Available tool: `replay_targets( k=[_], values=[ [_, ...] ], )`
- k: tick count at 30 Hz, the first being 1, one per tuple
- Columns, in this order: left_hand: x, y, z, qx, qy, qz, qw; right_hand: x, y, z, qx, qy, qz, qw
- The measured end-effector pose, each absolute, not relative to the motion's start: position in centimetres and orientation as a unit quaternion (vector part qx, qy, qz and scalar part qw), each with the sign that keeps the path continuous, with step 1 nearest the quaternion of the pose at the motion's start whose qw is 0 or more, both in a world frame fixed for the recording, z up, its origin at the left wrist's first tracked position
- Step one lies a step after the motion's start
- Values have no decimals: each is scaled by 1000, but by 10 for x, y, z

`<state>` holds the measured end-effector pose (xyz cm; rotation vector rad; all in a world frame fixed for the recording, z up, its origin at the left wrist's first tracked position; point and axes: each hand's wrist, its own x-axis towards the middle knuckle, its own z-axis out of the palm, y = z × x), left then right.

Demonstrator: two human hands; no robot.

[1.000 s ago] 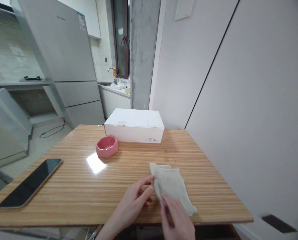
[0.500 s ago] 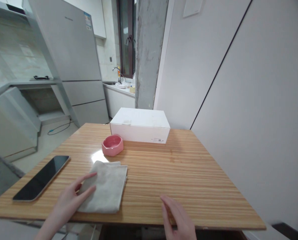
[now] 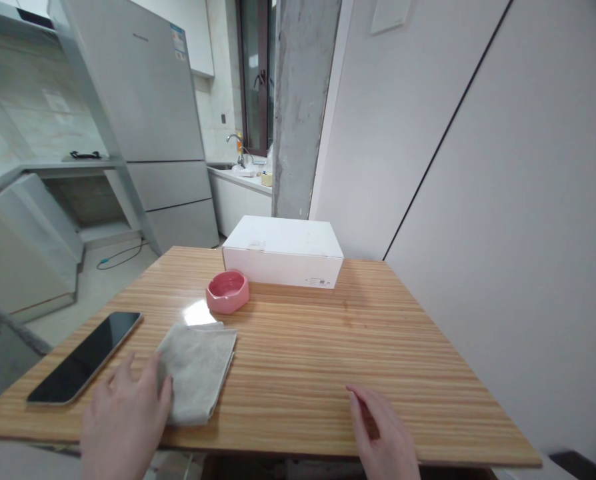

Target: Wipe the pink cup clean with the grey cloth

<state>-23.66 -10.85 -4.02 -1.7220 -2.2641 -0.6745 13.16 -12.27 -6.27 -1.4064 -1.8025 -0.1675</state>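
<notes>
A folded light grey cloth (image 3: 198,373) lies flat near the table's front edge, left of centre. My left hand (image 3: 128,413) rests at its left border, back of the hand up. Its fingers are loosely spread and bent, with the thumb side against the cloth. My right hand (image 3: 385,433) stays over the front edge to the right, apart from the cloth. There the thumb and fingertips come together, and I see nothing between them. Left of the cloth lies a dark-screened phone (image 3: 85,360). Beyond the cloth sits a pink faceted bowl (image 3: 228,301).
A white box (image 3: 283,267) stands at the back of the wood-grain table (image 3: 403,360), just behind the bowl. A white wall (image 3: 503,233) runs along the right side. Farther back are a fridge (image 3: 143,93) and a sink counter (image 3: 238,190).
The cloth has shifted and turned slightly leftward. My left hand has gone from lying over the cloth to its left border. My right hand has moved a little to the right.
</notes>
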Motion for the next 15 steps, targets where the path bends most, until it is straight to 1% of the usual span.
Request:
replay_targets(
  k=[1,3,5,7,8,11,15],
  values=[
    [-224,-108,-36,-587,-759,-240,145,128,-121,-60,-560,-716,-59,412],
    [-196,-105,-29,-633,-698,-293,161,117,-116,-55,-568,-717,-34,403],
    [-165,-99,-27,-708,-612,-341,92,102,-108,-50,-576,-722,-6,382],
    [-136,-93,-29,-765,-562,-314,0,87,-100,-47,-582,-732,-3,354],
    [-123,-91,-32,-783,-552,-285,-27,80,-97,-47,-586,-737,-8,335],
    [-97,-84,-42,-804,-550,-218,-55,66,-88,-52,-596,-755,-12,273],
    [-88,-81,-52,-805,-555,-199,-75,61,-84,-59,-594,-770,-11,233]
  ],
)
